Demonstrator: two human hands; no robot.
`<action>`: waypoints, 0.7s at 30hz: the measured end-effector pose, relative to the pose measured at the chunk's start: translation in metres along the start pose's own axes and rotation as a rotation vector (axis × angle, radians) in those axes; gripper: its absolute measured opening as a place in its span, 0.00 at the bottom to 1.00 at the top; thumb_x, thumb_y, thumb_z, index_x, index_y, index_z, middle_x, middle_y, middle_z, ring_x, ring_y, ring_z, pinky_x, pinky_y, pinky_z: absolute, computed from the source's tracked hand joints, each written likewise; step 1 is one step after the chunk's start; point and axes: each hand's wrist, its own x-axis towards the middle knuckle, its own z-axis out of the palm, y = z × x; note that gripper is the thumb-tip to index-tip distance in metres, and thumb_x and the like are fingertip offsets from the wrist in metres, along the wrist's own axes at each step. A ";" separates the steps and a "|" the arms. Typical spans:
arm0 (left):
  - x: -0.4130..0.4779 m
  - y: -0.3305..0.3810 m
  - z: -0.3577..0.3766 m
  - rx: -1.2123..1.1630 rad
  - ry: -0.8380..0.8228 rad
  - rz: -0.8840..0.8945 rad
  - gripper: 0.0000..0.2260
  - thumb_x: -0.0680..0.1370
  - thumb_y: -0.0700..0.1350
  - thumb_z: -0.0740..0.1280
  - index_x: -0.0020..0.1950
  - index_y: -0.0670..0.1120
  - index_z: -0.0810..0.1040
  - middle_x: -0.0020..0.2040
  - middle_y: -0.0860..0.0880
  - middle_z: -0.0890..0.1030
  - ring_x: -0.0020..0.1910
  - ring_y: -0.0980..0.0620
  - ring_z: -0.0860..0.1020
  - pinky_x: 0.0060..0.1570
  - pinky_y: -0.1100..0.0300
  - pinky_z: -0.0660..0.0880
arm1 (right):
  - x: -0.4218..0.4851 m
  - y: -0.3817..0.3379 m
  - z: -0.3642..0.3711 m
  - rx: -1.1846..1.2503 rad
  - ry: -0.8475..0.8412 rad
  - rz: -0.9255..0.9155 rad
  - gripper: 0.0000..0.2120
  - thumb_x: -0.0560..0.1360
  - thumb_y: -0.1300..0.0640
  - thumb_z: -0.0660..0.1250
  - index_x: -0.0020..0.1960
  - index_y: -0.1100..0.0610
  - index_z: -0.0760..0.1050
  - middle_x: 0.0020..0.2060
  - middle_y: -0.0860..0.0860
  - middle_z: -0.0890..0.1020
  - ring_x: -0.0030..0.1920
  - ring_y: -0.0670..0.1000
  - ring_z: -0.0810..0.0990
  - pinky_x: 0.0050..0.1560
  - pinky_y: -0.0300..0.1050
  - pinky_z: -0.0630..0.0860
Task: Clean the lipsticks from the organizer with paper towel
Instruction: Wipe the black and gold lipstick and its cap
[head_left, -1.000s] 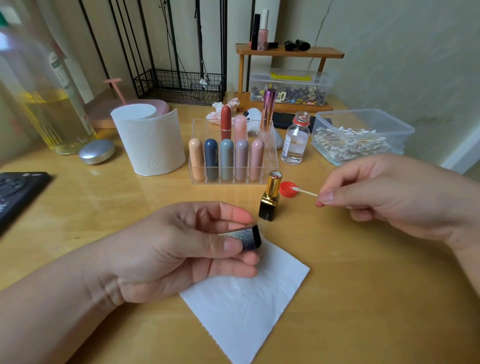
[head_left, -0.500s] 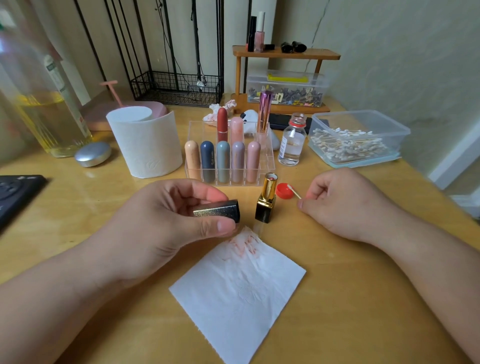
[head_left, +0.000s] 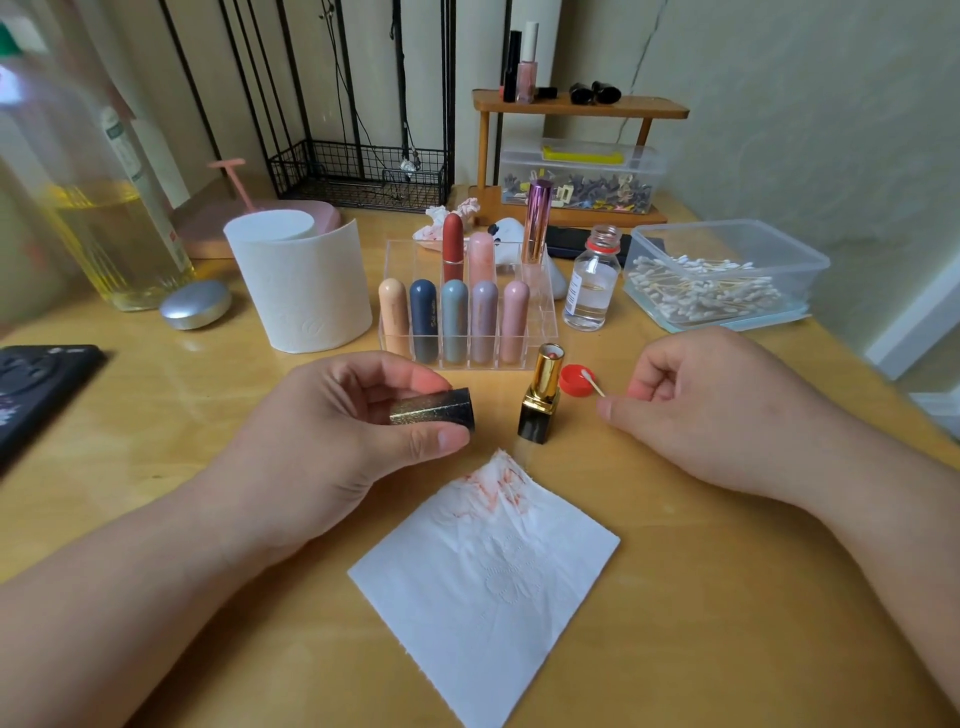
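Holding a dark cap (head_left: 432, 413) at centre frame, the left hand (head_left: 332, 441) grips it; the right hand (head_left: 727, 410) pinches a swab (head_left: 592, 383). Open lipstick (head_left: 540, 396) stands between, stained towel (head_left: 485, 566) below, organizer (head_left: 470, 306) behind.

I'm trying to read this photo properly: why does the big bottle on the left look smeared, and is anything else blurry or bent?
Head view: the oil bottle sits close at the frame's edge, soft and stretched by the wide-angle lens; wall lines bow too. The left hand, its glittery cap, the open lipstick and stained paper towel are sharp. Light is soft, shadows faint.
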 end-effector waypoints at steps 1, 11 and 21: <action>0.000 0.000 0.000 0.013 -0.003 0.006 0.18 0.60 0.43 0.84 0.47 0.46 0.84 0.46 0.41 0.86 0.44 0.46 0.82 0.54 0.52 0.77 | -0.008 -0.005 -0.003 0.006 -0.064 0.000 0.18 0.68 0.40 0.75 0.36 0.54 0.79 0.28 0.51 0.80 0.26 0.47 0.74 0.31 0.47 0.75; -0.003 -0.001 -0.001 -0.035 -0.196 0.108 0.11 0.67 0.45 0.78 0.47 0.47 0.83 0.50 0.42 0.85 0.49 0.45 0.83 0.51 0.60 0.79 | -0.043 -0.028 0.037 0.081 -0.348 -0.144 0.13 0.69 0.45 0.75 0.50 0.45 0.76 0.39 0.44 0.82 0.31 0.42 0.76 0.33 0.42 0.74; -0.002 -0.003 -0.012 -0.373 -0.511 0.039 0.17 0.64 0.42 0.82 0.48 0.42 0.82 0.50 0.38 0.81 0.47 0.43 0.79 0.51 0.54 0.77 | -0.027 -0.014 0.005 0.785 -0.712 -0.281 0.07 0.71 0.68 0.70 0.49 0.63 0.80 0.46 0.63 0.84 0.44 0.57 0.84 0.45 0.47 0.80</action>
